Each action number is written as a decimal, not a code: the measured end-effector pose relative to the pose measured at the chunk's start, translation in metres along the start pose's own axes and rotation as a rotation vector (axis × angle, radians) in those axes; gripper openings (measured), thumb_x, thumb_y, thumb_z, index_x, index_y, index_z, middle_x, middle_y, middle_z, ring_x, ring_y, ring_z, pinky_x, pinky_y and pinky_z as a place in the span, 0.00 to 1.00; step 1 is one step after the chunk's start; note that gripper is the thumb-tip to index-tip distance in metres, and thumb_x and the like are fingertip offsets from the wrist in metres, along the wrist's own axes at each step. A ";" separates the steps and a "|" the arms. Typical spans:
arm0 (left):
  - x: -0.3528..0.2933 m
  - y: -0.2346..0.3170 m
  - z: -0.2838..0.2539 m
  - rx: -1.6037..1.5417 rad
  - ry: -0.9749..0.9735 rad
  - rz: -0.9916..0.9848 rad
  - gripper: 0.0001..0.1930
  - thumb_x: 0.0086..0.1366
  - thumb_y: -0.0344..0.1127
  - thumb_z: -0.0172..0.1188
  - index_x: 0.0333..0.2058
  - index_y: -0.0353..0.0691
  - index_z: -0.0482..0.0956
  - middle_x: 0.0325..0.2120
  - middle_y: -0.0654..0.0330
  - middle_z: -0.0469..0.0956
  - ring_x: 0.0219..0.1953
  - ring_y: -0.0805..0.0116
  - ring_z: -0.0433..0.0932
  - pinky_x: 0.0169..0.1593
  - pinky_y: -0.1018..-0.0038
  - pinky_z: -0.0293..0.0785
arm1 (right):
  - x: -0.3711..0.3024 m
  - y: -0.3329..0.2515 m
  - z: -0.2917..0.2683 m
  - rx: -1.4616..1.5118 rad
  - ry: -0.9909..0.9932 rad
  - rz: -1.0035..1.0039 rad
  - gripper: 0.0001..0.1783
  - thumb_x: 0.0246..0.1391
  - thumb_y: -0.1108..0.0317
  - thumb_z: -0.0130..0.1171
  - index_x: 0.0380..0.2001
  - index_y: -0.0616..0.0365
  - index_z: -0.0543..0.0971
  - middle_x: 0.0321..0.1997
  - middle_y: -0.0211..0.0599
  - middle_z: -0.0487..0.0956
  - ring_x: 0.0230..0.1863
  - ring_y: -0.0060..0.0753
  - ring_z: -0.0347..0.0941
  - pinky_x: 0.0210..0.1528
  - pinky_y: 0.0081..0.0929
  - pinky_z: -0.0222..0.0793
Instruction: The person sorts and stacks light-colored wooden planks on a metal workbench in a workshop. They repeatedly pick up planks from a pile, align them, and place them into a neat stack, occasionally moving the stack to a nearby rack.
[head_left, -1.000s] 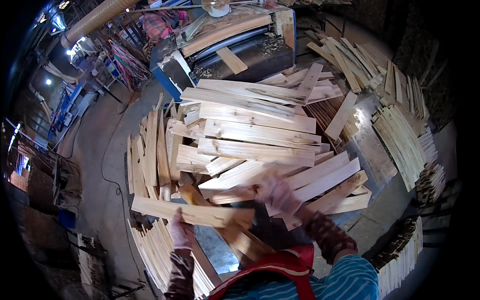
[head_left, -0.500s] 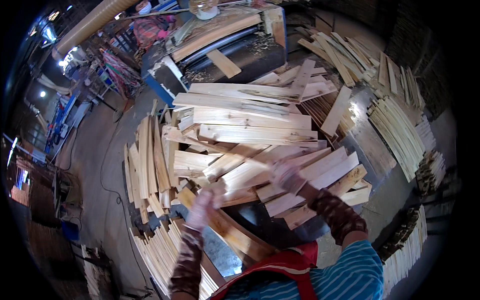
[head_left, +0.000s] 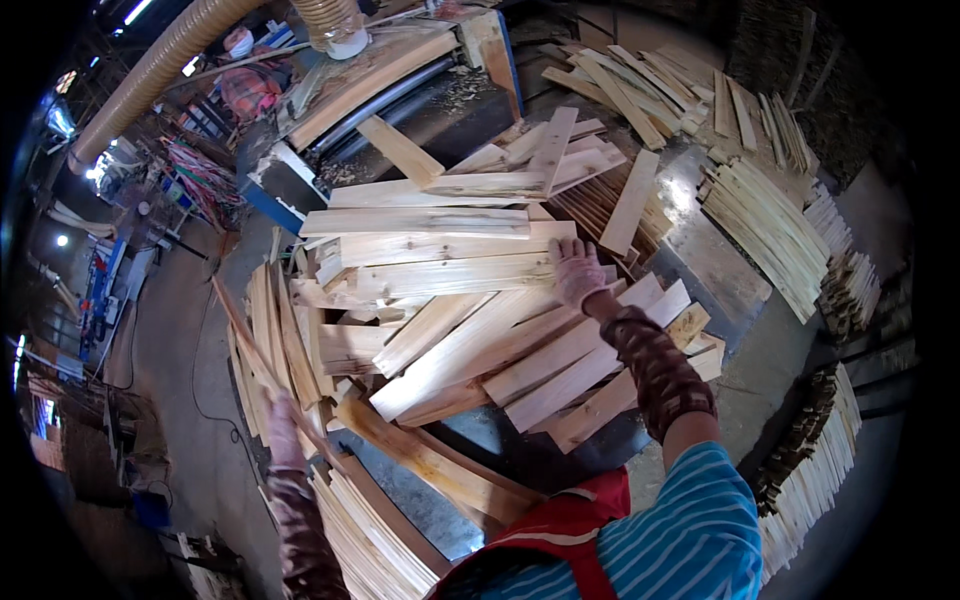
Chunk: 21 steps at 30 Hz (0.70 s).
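Note:
My left hand [head_left: 285, 432], gloved and a little blurred, is closed around a long thin board [head_left: 250, 345] seen nearly edge-on. That board slants over the left side of the wood pile, above a stack of narrow strips [head_left: 365, 535]. My right hand [head_left: 577, 272], in a pale glove, lies with fingers stretched out at the right end of a planed plank [head_left: 455, 274] on top of the pile. Other pale planks [head_left: 465, 340] lie crosswise below it. A curved, bark-edged board [head_left: 440, 460] rests at the near side of the pile.
Beyond the pile stands a planing machine [head_left: 375, 85] with a board [head_left: 400, 150] sticking out and a ribbed hose [head_left: 165, 75] above. Stacked slats [head_left: 765, 235] stand at right. A person [head_left: 250, 90] is behind the machine. A cable [head_left: 205, 350] crosses the floor at left.
My left hand has swung left with the thin board. The right hand has moved forward onto the plank's end. The machine's board sticks out farther toward the pile. The view has shifted.

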<state>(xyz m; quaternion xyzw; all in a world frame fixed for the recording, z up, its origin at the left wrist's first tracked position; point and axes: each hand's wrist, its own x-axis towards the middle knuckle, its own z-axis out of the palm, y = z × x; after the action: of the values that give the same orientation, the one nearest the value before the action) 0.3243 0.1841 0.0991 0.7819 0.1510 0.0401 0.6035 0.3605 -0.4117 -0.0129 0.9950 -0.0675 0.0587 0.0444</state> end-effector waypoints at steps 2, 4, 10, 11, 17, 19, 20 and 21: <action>0.037 0.001 -0.080 0.032 0.261 0.315 0.40 0.71 0.45 0.56 0.73 0.40 0.44 0.69 0.53 0.56 0.64 0.63 0.65 0.63 0.69 0.65 | 0.016 -0.023 -0.020 0.060 -0.186 -0.126 0.33 0.52 0.53 0.57 0.59 0.60 0.70 0.59 0.55 0.73 0.57 0.42 0.74 0.62 0.50 0.63; 0.028 0.039 -0.009 0.017 0.150 0.313 0.42 0.69 0.49 0.60 0.71 0.36 0.49 0.73 0.50 0.48 0.70 0.60 0.57 0.71 0.69 0.54 | 0.007 0.008 -0.019 0.116 -0.299 -0.106 0.27 0.53 0.54 0.57 0.53 0.58 0.75 0.51 0.51 0.78 0.49 0.44 0.78 0.53 0.50 0.69; -0.121 -0.012 0.134 -0.222 -0.498 -0.201 0.38 0.69 0.42 0.59 0.72 0.43 0.50 0.65 0.53 0.64 0.65 0.61 0.65 0.69 0.66 0.59 | -0.100 -0.060 -0.095 0.487 -0.486 -0.276 0.28 0.49 0.39 0.60 0.39 0.53 0.82 0.32 0.49 0.82 0.34 0.48 0.81 0.35 0.44 0.76; -0.142 -0.018 0.165 -0.409 -0.535 -0.310 0.36 0.70 0.41 0.58 0.71 0.44 0.52 0.62 0.53 0.66 0.63 0.60 0.67 0.67 0.64 0.62 | -0.129 -0.074 -0.083 0.531 -0.367 -0.315 0.30 0.48 0.37 0.60 0.38 0.53 0.83 0.30 0.48 0.82 0.32 0.49 0.80 0.35 0.44 0.76; -0.155 -0.069 0.228 -0.949 -0.567 -0.545 0.22 0.68 0.41 0.57 0.56 0.36 0.69 0.46 0.54 0.78 0.50 0.56 0.79 0.54 0.57 0.78 | -0.136 -0.121 -0.068 0.780 -0.335 -0.707 0.33 0.55 0.34 0.54 0.37 0.57 0.80 0.31 0.49 0.80 0.33 0.54 0.77 0.40 0.51 0.73; -0.155 -0.052 0.210 -0.880 -0.448 -0.429 0.16 0.64 0.43 0.59 0.40 0.34 0.75 0.38 0.50 0.79 0.41 0.52 0.81 0.54 0.47 0.77 | -0.068 -0.118 -0.098 0.588 -0.071 -0.488 0.31 0.58 0.37 0.53 0.43 0.58 0.79 0.40 0.53 0.80 0.42 0.54 0.76 0.48 0.52 0.70; -0.152 -0.043 0.211 -0.824 -0.420 -0.408 0.17 0.65 0.45 0.58 0.41 0.35 0.75 0.35 0.51 0.78 0.39 0.52 0.80 0.52 0.48 0.78 | -0.029 -0.103 -0.018 0.387 0.576 -0.364 0.33 0.58 0.39 0.53 0.50 0.58 0.76 0.50 0.55 0.77 0.49 0.54 0.72 0.54 0.52 0.65; -0.157 -0.058 0.186 -0.778 -0.302 -0.387 0.17 0.66 0.46 0.57 0.41 0.36 0.75 0.33 0.52 0.78 0.37 0.53 0.80 0.50 0.48 0.79 | 0.013 -0.104 -0.051 0.332 0.051 -0.231 0.38 0.64 0.42 0.46 0.65 0.61 0.66 0.63 0.53 0.70 0.62 0.58 0.63 0.66 0.55 0.54</action>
<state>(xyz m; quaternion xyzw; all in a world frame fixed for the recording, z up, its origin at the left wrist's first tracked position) 0.2094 -0.0210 0.0124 0.4517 0.1782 -0.1340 0.8639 0.3818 -0.3054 0.0310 0.9880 0.0589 0.0889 -0.1119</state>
